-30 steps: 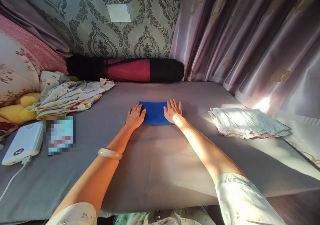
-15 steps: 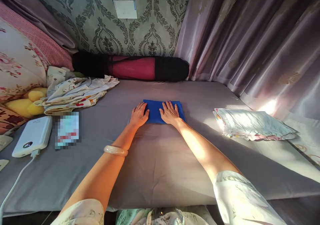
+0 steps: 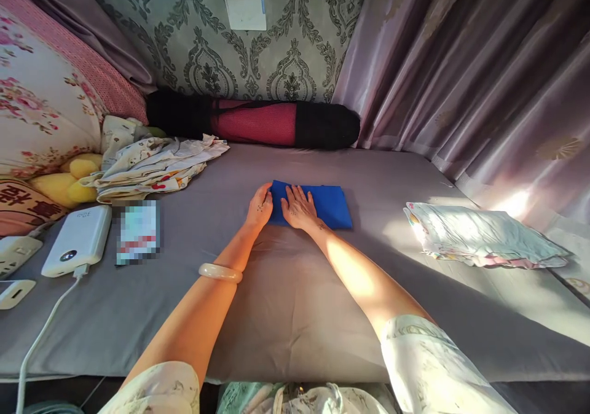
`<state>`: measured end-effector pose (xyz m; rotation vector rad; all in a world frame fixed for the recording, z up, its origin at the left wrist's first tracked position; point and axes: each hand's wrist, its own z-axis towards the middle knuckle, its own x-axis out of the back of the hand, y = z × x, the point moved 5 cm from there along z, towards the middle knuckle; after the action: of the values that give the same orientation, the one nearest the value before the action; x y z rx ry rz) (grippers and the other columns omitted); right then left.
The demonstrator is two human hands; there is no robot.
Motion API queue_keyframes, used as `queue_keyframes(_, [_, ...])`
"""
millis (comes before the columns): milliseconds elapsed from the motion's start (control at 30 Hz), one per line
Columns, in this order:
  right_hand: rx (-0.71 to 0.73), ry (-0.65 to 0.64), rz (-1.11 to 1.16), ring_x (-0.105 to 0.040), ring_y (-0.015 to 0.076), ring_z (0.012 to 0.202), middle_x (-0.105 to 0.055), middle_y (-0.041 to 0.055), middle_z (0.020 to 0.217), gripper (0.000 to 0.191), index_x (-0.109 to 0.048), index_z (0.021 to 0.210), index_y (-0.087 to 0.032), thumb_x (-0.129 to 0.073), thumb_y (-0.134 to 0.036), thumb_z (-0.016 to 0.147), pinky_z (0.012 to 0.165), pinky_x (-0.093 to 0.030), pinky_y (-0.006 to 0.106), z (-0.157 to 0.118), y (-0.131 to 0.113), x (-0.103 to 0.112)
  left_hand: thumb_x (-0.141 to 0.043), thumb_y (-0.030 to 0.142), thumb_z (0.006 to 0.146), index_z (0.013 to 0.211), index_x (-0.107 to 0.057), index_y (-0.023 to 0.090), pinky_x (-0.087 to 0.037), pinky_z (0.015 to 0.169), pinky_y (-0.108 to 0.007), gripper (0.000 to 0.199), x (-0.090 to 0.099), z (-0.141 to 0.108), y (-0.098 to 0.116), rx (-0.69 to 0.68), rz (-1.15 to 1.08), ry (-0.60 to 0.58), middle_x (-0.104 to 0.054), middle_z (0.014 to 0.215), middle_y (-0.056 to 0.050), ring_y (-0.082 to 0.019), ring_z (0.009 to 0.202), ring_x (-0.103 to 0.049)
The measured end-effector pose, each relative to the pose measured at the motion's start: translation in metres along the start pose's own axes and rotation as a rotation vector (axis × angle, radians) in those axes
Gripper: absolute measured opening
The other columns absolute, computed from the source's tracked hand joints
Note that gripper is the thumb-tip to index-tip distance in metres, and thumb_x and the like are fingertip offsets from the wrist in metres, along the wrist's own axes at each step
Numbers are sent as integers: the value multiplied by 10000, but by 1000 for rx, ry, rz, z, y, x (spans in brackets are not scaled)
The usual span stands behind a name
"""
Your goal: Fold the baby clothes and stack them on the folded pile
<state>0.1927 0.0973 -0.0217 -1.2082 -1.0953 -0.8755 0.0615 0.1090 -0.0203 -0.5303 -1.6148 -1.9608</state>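
Note:
A flat blue rectangle, apparently folded cloth (image 3: 334,208), lies on the grey bed sheet in front of me. My right hand (image 3: 299,208) rests palm down on its left half, fingers stretched and a little apart. At its left edge stands my left hand (image 3: 260,208), turned on its side with the fingers reaching forward against the edge. A pale bangle (image 3: 220,272) circles my left forearm.
To the left are a white power bank (image 3: 78,242) with a plugged-in cable, a blurred packet (image 3: 137,233), crumpled printed cloths (image 3: 157,165) and a yellow plush (image 3: 76,180). A folded pale cloth (image 3: 488,233) lies right. A black-and-red roll (image 3: 255,122) lines the wall.
My right hand has slid left across the blue cloth. My left hand has turned from lying flat on the cloth's left side to standing at its left edge. The view has shifted slightly.

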Motion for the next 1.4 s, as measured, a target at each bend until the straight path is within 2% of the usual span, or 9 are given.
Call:
queue_keyframes(267, [-19,-62,-33,-143,265,1484,-212,113,1608,615,-246,1539,-116,-194,-418,1006,1182,-120,519,4,-2,7,-242,383,996,1288,-574,170,-402,1093,-343,491,9,0,-2,82,-171,94,-603,1341,-89,-203,1275,-527])
queue_keyframes(433, [46,34,-81,-110,258,1489,-199,141,1608,586,-290,1511,-62,-212,-344,1003,1187,-70,509,14,-29,15,-98,502,1000,1266,-579,133,-408,1079,-366,662,7,5,-13,138,-389,147,-599,1344,-130,-218,1276,-533])
queue_keyframes(567, [86,-8,-77,-90,245,1493,-195,143,1609,599,-275,1518,-47,-209,-352,1006,1195,-42,474,24,-49,4,-108,558,984,1265,-589,149,-375,1102,-370,691,5,5,-17,190,-500,138,-573,1380,-127,-226,1308,-503])
queue_keyframes(667, [62,-79,-67,-79,246,1494,-202,128,1610,597,-269,1526,-72,-234,-360,1004,1195,-72,460,26,-53,-5,-149,579,976,1264,-594,158,-348,1118,-366,678,5,4,-16,205,-520,127,-553,1402,-126,-231,1323,-487])
queue_keyframes(767, [60,-84,-54,-75,247,1495,-201,126,1611,592,-273,1526,-83,-247,-364,1006,1197,-70,450,26,-52,-7,-149,562,979,1257,-596,159,-339,1125,-369,663,5,5,-15,202,-514,122,-555,1399,-126,-224,1319,-489])
queue_keyframes(1000, [63,-67,5,-80,254,1494,-207,132,1609,583,-291,1515,-68,-257,-349,1005,1201,-70,467,26,-50,-7,-168,542,982,1266,-582,104,-345,1117,-351,667,5,4,-13,167,-453,105,-554,1388,-156,-225,1308,-494])
queue_keyframes(1133, [71,-9,190,-117,217,1491,-201,100,1615,569,-264,1525,-94,-193,-335,1015,1198,-140,428,25,-42,4,-151,526,989,1281,-570,97,-360,1104,-362,667,8,1,-2,84,-332,62,-566,1374,-159,-232,1301,-499])
queue_keyframes(1267, [51,95,178,-96,203,1494,-183,83,1619,564,-235,1538,-111,-188,-320,1016,1203,-98,453,12,-13,24,-199,506,992,1320,-543,140,-347,1111,-403,601,4,-5,12,-54,-69,-22,-555,1393,-139,-244,1329,-472])
queue_keyframes(1400, [49,65,-30,-79,253,1496,-180,95,1618,551,-302,1525,-148,-276,-331,1006,1185,-12,548,-7,25,32,-299,504,978,1380,-497,202,-247,1165,-465,540,-9,-16,24,-250,258,-97,-473,1482,-98,-244,1420,-347])
